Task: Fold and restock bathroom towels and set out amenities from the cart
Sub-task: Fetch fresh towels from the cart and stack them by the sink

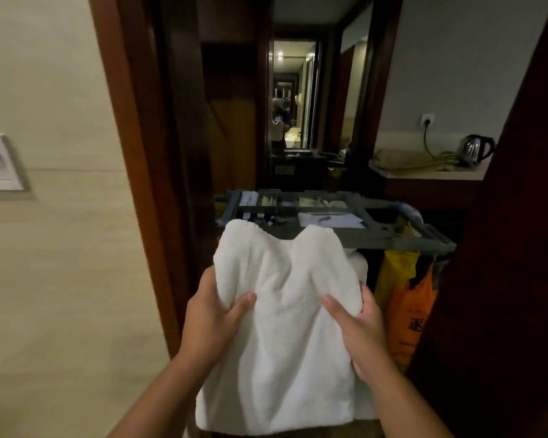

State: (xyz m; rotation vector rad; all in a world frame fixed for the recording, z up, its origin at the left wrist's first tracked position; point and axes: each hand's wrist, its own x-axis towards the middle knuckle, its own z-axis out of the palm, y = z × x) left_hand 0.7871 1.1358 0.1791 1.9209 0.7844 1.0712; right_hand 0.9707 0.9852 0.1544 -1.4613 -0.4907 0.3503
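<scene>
A white bath towel (285, 336) hangs in front of me, folded over at the top. My left hand (214, 320) grips its left edge with the thumb on the front. Gripping the right edge the same way is my right hand (358, 330). Behind the towel stands the grey housekeeping cart (402, 237). Its top tray holds several compartments of small amenities (323, 203) and a sheet of paper (332, 219). The towel hides the cart's front and lower shelves.
An orange bag (412, 317) and a yellow bag (393, 273) hang on the cart's right side. A dark wooden door frame (133, 153) stands at the left, a dark panel at the right. A kettle (475, 150) sits on a counter behind. A mirror (293, 96) faces me.
</scene>
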